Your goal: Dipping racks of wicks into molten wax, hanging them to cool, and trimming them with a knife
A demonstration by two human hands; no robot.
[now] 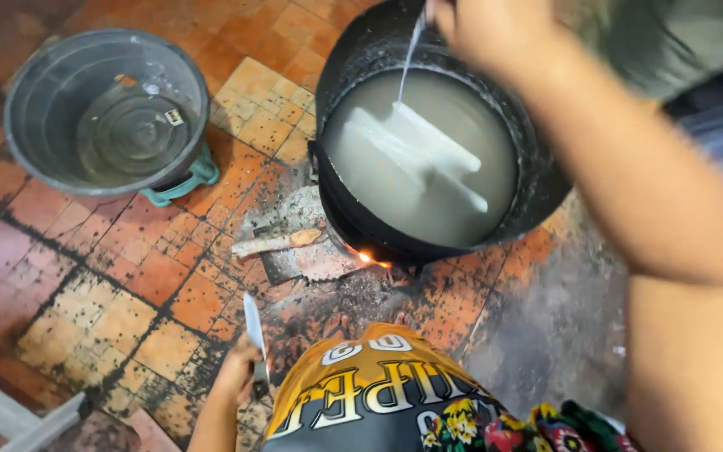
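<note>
Your right hand (487,29) pinches the top of a long, thin white strip (409,63) that hangs down into the large black round pot (546,180) — the pot sits over a small fire and is filled with cloudy grey-white liquid, where pale flat strips (428,155) lie submerged. Your left hand (236,377) grips a narrow metal-bladed knife (253,326), blade pointing up — low, near your patterned clothing.

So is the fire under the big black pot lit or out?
Lit. A small orange flame shows at the base of the black pot, beside a wood stick on ash.
</note>
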